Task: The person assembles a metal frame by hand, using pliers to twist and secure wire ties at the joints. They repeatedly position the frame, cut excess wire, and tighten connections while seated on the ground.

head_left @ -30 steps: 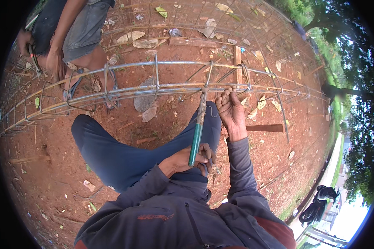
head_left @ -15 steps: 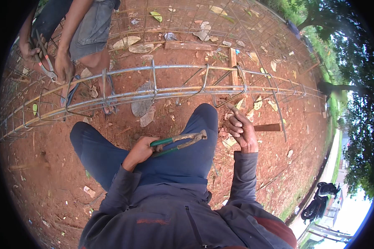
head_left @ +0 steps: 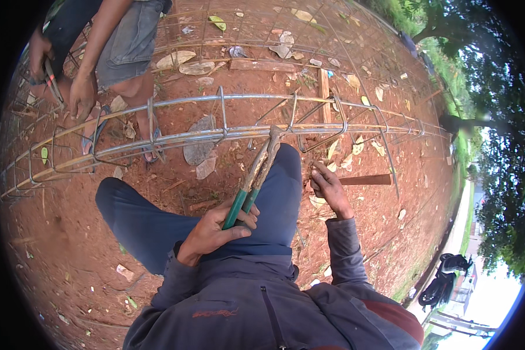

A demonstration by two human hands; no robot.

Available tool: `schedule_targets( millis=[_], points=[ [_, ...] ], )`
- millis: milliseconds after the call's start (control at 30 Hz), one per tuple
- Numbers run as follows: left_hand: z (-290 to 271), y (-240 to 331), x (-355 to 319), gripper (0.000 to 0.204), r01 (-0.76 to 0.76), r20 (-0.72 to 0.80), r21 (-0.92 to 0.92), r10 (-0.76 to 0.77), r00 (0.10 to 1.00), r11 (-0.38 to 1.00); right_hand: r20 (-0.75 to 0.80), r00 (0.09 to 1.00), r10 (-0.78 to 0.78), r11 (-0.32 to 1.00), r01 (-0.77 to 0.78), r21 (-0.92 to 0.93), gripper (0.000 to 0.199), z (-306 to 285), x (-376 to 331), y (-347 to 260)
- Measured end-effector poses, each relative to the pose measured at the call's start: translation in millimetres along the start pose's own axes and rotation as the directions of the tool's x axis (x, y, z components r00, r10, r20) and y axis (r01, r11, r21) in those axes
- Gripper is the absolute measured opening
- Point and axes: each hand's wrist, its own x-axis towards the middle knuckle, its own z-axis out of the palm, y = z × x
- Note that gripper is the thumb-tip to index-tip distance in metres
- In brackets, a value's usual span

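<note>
My left hand (head_left: pixel 217 232) is wrapped round the green handles of end-cutting pincers (head_left: pixel 259 169). The pincers stand upright over my knee, their head at the lower bars of a long rebar cage (head_left: pixel 189 135); whether they touch is unclear. Bent stirrups (head_left: pixel 223 114) ring the cage's long bars. To the right of my knee, my right hand (head_left: pixel 328 188) is closed, thumb and forefinger pinched together. Anything between those fingers is too small to make out. Just beyond it on the soil lies a brown wooden piece (head_left: pixel 364 180).
At the far left, another person's hand (head_left: pixel 39 52) holds red-handled pincers (head_left: pixel 53 84); their sandalled feet stand by the cage. More wire mesh (head_left: pixel 251 44) spans the back. A wooden strip (head_left: pixel 324 96) lies under the cage. Dry leaves litter the red soil. A motorcycle (head_left: pixel 443 283) stands far right.
My left hand has swung the pincers from lying sideways to pointing up at the cage. My right hand has drawn back slightly from the bars. The other person's pincers have turned and shifted left.
</note>
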Motion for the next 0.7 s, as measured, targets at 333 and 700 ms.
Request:
schedule_targets(
  millis=[333,700],
  points=[
    [25,22,28,0.037,0.214,0.045,-0.095,-0.211,0.976,0.972,0.024,0.999,-0.031,0.978,0.026,0.206,0.044,44,-27,27],
    [108,-26,61,0.075,0.325,0.302,-0.893,-0.118,0.946,0.313,0.059,0.981,-0.185,0.933,0.156,0.324,0.065,28,-28,68]
  ],
)
